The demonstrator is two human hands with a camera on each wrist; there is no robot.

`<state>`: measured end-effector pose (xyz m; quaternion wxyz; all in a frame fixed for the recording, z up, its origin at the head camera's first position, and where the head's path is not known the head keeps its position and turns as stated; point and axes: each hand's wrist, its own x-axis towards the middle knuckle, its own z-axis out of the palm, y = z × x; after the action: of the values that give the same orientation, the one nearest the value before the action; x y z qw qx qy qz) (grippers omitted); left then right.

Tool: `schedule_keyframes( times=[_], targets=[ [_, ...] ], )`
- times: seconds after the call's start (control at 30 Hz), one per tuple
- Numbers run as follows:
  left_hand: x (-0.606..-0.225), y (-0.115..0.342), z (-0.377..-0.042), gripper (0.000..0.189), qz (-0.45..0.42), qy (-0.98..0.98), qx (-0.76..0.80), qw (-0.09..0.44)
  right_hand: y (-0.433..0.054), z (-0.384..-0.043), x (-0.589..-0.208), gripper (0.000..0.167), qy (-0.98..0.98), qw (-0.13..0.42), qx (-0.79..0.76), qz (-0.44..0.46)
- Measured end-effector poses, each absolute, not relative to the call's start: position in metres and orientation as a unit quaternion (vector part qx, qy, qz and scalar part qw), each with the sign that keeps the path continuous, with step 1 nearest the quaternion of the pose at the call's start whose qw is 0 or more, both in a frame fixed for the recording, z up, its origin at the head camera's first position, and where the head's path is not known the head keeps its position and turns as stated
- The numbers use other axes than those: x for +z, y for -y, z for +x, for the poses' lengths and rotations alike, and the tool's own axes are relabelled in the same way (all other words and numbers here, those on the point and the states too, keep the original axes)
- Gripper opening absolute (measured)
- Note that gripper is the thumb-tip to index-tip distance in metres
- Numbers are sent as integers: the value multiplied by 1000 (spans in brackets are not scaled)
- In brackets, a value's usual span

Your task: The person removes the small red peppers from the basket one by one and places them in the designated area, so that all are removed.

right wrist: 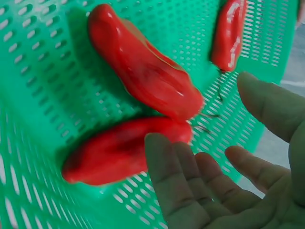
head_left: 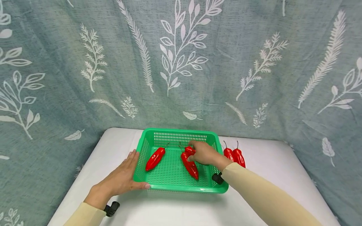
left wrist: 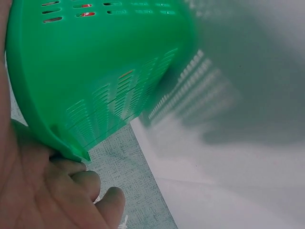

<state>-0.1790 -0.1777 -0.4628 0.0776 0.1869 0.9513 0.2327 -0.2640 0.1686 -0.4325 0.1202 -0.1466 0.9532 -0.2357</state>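
A green plastic basket [head_left: 181, 188] with slotted walls holds three glossy red chili peppers. One pepper [head_left: 155, 159] lies on the left side of its floor. Toward the right, a second pepper [right wrist: 147, 71] and a third pepper [right wrist: 114, 152] lie with their stem ends together. My right hand [head_left: 204, 153] is inside the basket over these two, thumb and fingers spread apart. In the right wrist view its fingertips overlap the third pepper, with nothing gripped. My left hand [head_left: 121, 175] rests against the basket's left rim, fingers extended and thumb along the front rim.
Two more red peppers [head_left: 239, 158] lie side by side on the white table [head_left: 268, 166], just right of the basket. A grey-green leaf-print curtain [head_left: 181, 106] hangs behind the table. Black wrist devices [head_left: 112, 209] sit at both wrists.
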Motion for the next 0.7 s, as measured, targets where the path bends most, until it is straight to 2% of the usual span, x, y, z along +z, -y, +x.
schedule_keyframes(
  times=[0.27,0.7],
  targets=[
    [-463,178,-179,144,188,-950,238,79,-161,-270,-455,70,-948,158,-239,-140],
    [-467,179,-180,144,184,-948,246,79,-146,-263,-466,82,-958,167,-186,-141]
  ],
)
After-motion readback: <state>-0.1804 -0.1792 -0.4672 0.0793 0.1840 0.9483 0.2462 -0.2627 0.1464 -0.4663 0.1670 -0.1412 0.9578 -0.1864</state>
